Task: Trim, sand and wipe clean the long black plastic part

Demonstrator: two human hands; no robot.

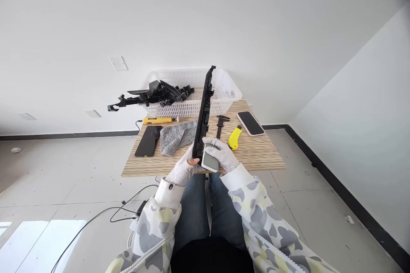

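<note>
My left hand [185, 166], in a white fingerless glove, is closed round the near end of a long black plastic part [204, 111] that stands tilted up over the table, its far end above the basket. My right hand [221, 154], also gloved, is closed on a small grey-white device with a screen [210, 160], pressed against the part's near end. Both hands hover at the front edge of the small wooden table [256, 153].
A white basket [224, 94] at the back holds several black plastic parts [153, 94] that stick out to the left. On the table lie a yellow tool [156, 120], a dark phone [147, 140], a grey glove [176, 136], a black caliper [220, 126], a yellow knife [235, 137] and a pink-cased phone [250, 123]. Cables [105, 215] run on the floor.
</note>
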